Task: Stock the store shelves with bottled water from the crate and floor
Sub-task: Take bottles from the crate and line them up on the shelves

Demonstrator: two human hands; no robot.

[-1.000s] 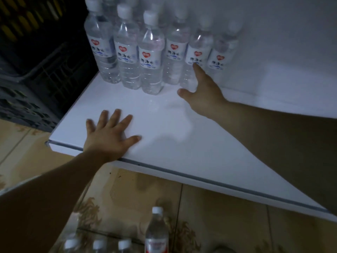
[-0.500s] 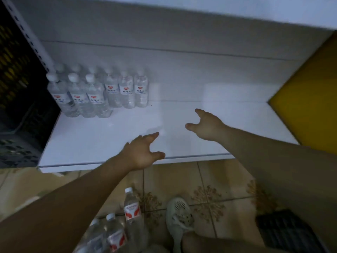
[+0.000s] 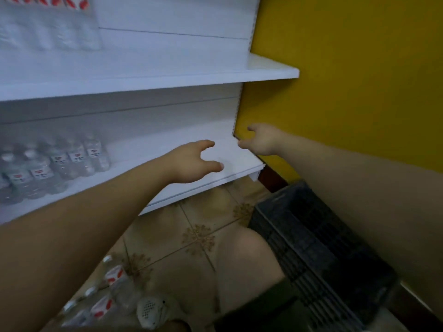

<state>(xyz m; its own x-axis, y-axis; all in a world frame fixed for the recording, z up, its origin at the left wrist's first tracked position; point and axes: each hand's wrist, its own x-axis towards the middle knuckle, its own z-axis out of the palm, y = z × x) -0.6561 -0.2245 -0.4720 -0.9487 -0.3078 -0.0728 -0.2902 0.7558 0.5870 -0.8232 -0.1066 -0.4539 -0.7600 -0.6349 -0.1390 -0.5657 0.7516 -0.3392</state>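
While left hand (image 3: 191, 164) and right hand (image 3: 261, 140) are hovering over the shelf (image 3: 239, 161), grips empty and slack, floor bottles (image 3: 107, 295) are sitting below it, nearer the left hand.

shelf bottles (image 3: 55, 164): blurred, labels unreadable, cut at left edge | top pack (image 3: 48, 25): cut by top edge | floor bottles (image 3: 105, 298): blurred, partly behind left arm (image 3: 72, 236) | crate (image 3: 311, 248): partly behind right arm (image 3: 359, 200)

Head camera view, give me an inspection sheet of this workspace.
Surface: lower shelf, white, right part bare.
Job's things: water bottles standing at its left; loose bottles on the tiled floor; dark crate at right, contents too dark to tell.
Clutter: nothing seen.
Hands: left hand and right hand near the shelf's right end, both holding nothing.
Cables: nothing seen.
Surroundings: upper shelf with wrapped bottles, yellow wall, white shoe.
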